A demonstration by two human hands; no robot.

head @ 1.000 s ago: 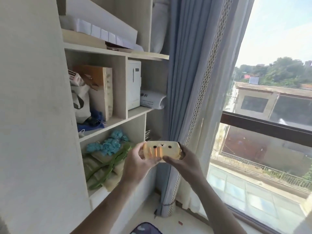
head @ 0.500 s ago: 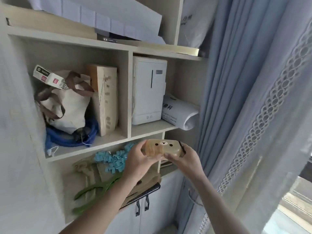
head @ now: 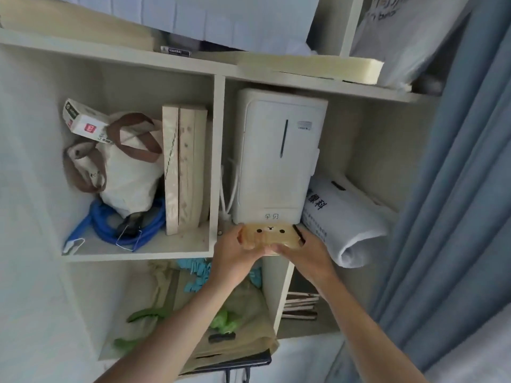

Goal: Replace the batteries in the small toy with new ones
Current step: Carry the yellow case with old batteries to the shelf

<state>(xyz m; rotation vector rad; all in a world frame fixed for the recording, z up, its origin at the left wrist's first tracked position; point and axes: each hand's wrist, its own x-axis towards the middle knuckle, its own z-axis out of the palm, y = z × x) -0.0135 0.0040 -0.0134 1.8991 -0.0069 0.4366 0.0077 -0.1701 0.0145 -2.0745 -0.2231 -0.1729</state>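
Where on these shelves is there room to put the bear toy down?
A bare strip of shelf lies in front of the wooden box, right of the blue cord. The compartment with the white machine and rolled bag is crowded. Both hands hold the toy.

Pale wooden shelving unit (head: 218, 161) with open compartments, grey-blue curtain (head: 456, 189) hanging beside it, soft daylight

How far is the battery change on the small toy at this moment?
Done: nothing visible; no batteries appear anywhere. In hand: the left hand and right hand both grip the small yellow-brown bear-faced toy at the white shelf unit. Left: opening it, taking old batteries out, fitting new ones.
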